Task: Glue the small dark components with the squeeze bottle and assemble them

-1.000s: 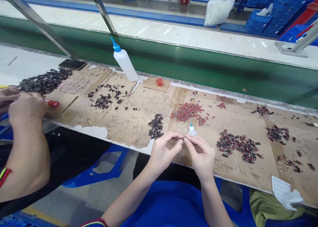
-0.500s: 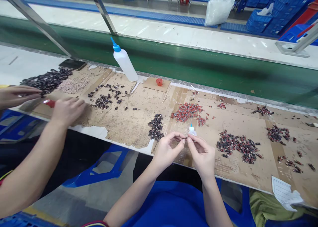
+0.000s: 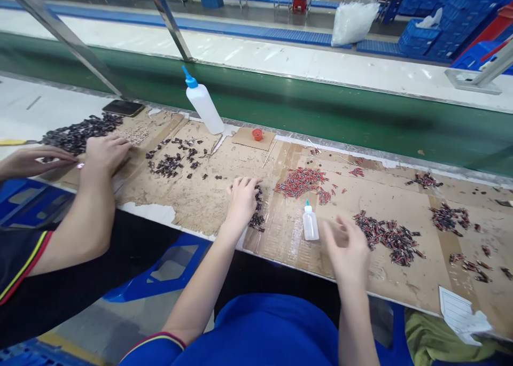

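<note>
A green conveyor belt [image 3: 320, 109] runs the full width behind the bench [image 3: 148, 212], whose near strip is covered with torn cardboard [image 3: 208, 195]. Beyond the belt stand stacked blue crates [image 3: 425, 34] and one white plastic bag [image 3: 352, 21].

Two bottles stand on the cardboard: one large squeeze bottle [image 3: 205, 109] with a blue nozzle, leaning, and one small dropper bottle [image 3: 310, 224], upright. One dark phone [image 3: 123, 108] lies at the far left, and one red cap [image 3: 257, 134] sits on a cardboard scrap.

Five heaps of small parts lie before the person: a dark heap [image 3: 258, 219], a red heap [image 3: 300, 180], a red-and-black heap [image 3: 387, 238] and two lesser mixed heaps [image 3: 447, 216] further right.

The left hand [image 3: 242, 197] lies palm down on the dark heap, fingers curled into it. Whether it pinches a piece is hidden. The right hand [image 3: 348, 248] hovers released with fingers spread, between the small dropper bottle and the red-and-black heap and touching neither. It is blurred, so its fingertips are hard to make out.

A co-worker's two hands [image 3: 106, 152] rest on the cardboard at the left, beside a sixth, larger black heap [image 3: 78, 133]. A yellow tool handle [image 3: 14, 141] is cut off by the left edge. One white paper slip [image 3: 459, 312] lies at the near right. Single parts are too small to tell apart.
</note>
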The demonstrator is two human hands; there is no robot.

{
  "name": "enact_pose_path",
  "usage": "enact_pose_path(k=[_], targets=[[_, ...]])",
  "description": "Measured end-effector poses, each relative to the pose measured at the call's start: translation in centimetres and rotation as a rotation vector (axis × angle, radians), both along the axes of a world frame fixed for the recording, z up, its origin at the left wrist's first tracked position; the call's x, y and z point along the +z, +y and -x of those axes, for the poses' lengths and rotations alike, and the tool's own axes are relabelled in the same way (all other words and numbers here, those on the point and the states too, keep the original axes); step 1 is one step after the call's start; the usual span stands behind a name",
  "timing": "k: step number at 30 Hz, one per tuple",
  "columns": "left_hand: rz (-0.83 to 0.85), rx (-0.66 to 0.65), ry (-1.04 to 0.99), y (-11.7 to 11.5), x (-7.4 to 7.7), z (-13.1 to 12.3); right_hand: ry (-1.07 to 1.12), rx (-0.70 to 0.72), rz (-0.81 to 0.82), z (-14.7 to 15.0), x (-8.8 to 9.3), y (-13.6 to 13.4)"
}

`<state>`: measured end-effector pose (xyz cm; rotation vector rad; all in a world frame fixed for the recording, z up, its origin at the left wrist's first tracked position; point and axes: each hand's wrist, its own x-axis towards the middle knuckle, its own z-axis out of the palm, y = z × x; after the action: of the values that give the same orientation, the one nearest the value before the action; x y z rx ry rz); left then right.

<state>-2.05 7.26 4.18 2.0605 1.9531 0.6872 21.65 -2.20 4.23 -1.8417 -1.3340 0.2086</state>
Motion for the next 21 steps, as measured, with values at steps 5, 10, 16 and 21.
enact_pose_path(k=[5, 10, 16, 21], targets=[[-0.008, -0.175, 0.071, 1.3, -0.6, 0.9, -0.123, 0.108, 0.131, 3.5, -1.4, 1.1], [0.038, -0.267, 0.194, 1.7, -0.6, 0.6, 0.077, 0.159, 0.121, 2.4, -1.2, 1.1], [0.056, -0.267, 0.179, 0.5, -0.2, 0.5, 0.605, 0.119, 0.063, 1.3, 0.2, 0.2], [0.028, -0.271, 0.154, -0.1, -0.1, 0.4, 0.955, -0.012, -0.075, 0.5, 0.0, 0.4]])
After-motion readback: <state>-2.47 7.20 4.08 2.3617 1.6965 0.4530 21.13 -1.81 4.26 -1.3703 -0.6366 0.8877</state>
